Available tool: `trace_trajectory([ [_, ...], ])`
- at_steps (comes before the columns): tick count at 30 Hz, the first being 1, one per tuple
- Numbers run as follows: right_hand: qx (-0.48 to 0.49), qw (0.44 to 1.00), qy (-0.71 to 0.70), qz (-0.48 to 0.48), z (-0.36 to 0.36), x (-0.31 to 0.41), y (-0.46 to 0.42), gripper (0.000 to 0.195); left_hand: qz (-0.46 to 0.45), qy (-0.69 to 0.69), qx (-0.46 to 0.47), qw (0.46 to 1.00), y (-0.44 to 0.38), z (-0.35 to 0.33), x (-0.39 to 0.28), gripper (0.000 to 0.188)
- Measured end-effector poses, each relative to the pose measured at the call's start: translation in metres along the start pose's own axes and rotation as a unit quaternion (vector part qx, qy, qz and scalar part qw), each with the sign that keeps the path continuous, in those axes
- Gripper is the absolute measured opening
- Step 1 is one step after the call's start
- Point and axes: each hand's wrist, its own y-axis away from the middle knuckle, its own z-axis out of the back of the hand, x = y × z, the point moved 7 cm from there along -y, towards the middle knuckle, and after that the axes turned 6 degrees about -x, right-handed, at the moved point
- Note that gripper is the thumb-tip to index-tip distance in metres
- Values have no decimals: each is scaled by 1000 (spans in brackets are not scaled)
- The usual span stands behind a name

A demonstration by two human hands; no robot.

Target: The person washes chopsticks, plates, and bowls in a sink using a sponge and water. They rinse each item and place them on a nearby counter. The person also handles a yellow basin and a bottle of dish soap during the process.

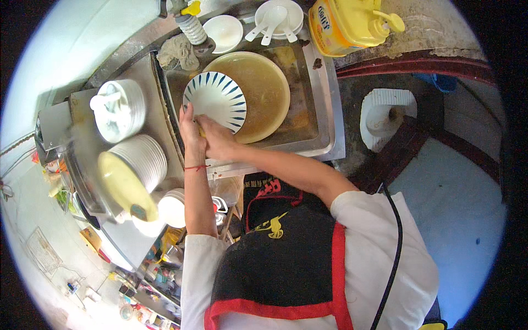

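Over the left part of a stainless steel sink, a white plate [214, 97] with dark blue strokes round its rim is held tilted. My left hand [192, 128] grips its near left edge, thumb on the face. My right hand [218, 138] is at the plate's near edge, its fingers over the rim beside the left hand; a bit of something yellow shows between the hands. Behind and to the right of the plate, a large round basin [268, 99] of cloudy brownish water sits in the sink [326, 107].
On the left counter stand stacked white bowls with spoons [136, 107], a stack of white plates [154, 161] and a yellow oval dish [123, 181]. Behind the sink are a grey rag [177, 51], a white bowl [225, 33], bowls with spoons [274, 20] and a yellow pump bottle [342, 29].
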Motion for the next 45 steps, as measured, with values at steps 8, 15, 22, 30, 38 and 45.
trace_trajectory([
  [8, -21, 901, 295, 316, 59, -40, 12, 45, 73, -21, 29, 997, 55, -44, -37, 38],
  [15, 71, 953, 296, -10, 17, 5, 24, 46, 43, 31, 9, 999, 53, -33, 1, 39],
  [22, 17, 879, 423, 222, 33, 3, 13, 40, 5, 145, 41, 989, 56, -41, -9, 40],
  [30, 78, 935, 298, 178, 74, -6, 13, 35, 16, 101, 56, 993, 86, -41, -12, 43],
  [38, -7, 966, 231, 113, 47, -5, 3, 17, 1, 147, 65, 987, 87, -48, 0, 41],
  [45, 33, 980, 92, 176, 34, 6, -24, 14, 66, 208, 30, 975, 76, -46, 16, 40],
])
